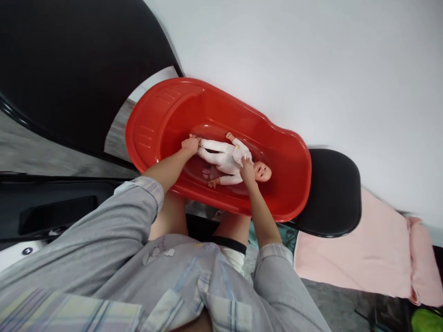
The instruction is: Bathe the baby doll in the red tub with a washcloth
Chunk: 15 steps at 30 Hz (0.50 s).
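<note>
A baby doll (pixel 226 157) in white clothing lies on its back in a red baby bathtub (pixel 145 131), its head to the right and its feet to the left. My left hand (pixel 190 145) is closed round the doll's feet. At the doll's upper chest, below its chin, the bent fingers of my right hand (pixel 247 169) grip the clothing. One doll arm points away from me, the other lies towards me. A small reddish patch (pixel 206 172), which I cannot make out, shows on the tub floor beside the near leg.
The tub's right end overlaps a black chair seat (pixel 332 191). A large black chair back (pixel 76 69) stands at the left, and a dark phone (pixel 57 214) lies on a black surface. Pink padding (pixel 356 249) is at lower right. A white wall (pixel 311 60) rises behind.
</note>
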{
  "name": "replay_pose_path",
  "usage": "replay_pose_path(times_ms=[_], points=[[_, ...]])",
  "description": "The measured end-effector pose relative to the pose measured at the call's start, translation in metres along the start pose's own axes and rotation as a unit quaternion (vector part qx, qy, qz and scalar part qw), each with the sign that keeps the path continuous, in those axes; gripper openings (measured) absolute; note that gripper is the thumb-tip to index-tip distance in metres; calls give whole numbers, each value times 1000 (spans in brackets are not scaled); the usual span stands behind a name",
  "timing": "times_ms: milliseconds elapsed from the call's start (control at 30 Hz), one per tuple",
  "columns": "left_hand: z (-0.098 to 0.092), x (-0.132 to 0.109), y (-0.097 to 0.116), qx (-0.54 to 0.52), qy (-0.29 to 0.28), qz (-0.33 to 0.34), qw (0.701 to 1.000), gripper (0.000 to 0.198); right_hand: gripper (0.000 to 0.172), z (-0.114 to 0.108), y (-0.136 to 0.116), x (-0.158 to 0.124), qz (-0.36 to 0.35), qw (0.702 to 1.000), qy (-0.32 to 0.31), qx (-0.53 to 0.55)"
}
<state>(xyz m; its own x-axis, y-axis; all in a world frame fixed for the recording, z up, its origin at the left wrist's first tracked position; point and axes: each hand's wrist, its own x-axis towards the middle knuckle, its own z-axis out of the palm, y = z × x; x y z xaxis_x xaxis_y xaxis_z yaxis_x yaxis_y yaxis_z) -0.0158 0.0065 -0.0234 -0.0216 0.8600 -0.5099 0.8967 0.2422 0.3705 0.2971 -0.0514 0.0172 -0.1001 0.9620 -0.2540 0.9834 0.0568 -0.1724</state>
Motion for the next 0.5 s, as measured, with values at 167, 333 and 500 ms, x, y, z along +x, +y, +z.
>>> replay_pose_path(times_ms=[167,333,500], points=[[0,3,-1,-1,-5,4,1000,67,88,34,-26,-15,24,994,-101,-35],[2,4,-1,6,-2,-1,1000,63,76,52,-68,-3,-48,993,-107,0],[4,5,-2,-3,11,-9,1000,61,75,57,-93,9,-31,995,-97,-6]])
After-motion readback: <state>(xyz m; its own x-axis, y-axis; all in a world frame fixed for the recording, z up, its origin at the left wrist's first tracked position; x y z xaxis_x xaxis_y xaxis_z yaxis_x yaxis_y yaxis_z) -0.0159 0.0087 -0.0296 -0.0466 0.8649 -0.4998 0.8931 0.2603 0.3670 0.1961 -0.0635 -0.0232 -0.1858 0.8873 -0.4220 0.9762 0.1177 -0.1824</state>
